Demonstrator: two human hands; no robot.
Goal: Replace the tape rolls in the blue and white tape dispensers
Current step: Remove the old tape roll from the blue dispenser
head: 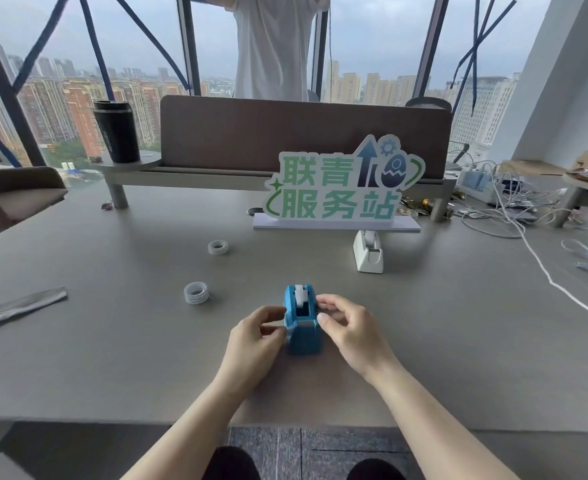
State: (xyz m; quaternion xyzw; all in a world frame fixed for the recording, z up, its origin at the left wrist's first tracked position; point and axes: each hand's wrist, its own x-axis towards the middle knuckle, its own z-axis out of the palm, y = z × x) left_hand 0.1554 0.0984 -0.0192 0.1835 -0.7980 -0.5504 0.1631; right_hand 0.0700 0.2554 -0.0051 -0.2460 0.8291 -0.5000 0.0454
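Grey and matte, the wide desk top (pixel 119 341) stretches from the near edge under my forearms to a brown felt divider panel (pixel 303 133) along its far edge, with tall windows and a city skyline beyond. Close to the near edge, about midway along it, stands the small blue plastic tape dispenser (pixel 302 327) with a white roll sitting in its cradle. My left hand (pixel 254 336) pinches its left side with curled fingers; my right hand (pixel 349 327) grips its right side, thumb and fingertips on the body. Left of the dispenser lies a stack of clear tape rolls (pixel 196 293), and a single clear tape roll (pixel 218 247) lies farther back. The white plastic tape dispenser (pixel 368 251) stands toward the far right, just in front of a green-lettered cardboard sign (pixel 341 185).
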